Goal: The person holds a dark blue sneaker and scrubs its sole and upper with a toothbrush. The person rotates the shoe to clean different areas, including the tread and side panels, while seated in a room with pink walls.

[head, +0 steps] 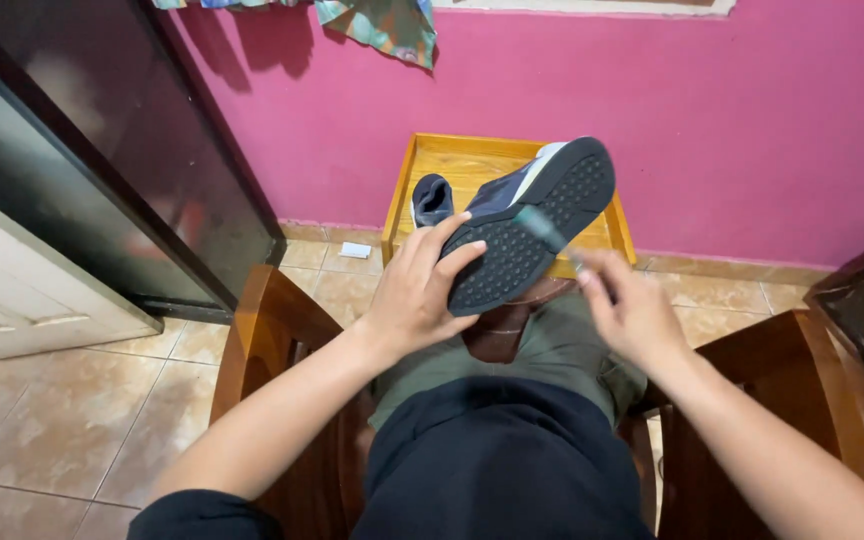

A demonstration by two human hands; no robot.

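Left hand (414, 290) grips dark blue sneaker (527, 215) at heel side, fingers wrapped over black sole, sole tilted up toward camera. Right hand (632, 310) closed on small brush (550, 235), blurred, its bristle end touching sole. Second dark shoe (432, 198) lies beyond left hand in yellow wooden tray (407, 190) against pink wall (732, 120). Wooden chair arms (272, 330) flank both forearms. White paper scrap (354, 250) on tiled floor, left of left hand. Dark cabinet (102, 140) far left.

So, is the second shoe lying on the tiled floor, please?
No, the second shoe sits in the wooden tray, behind the sneaker the left hand holds.
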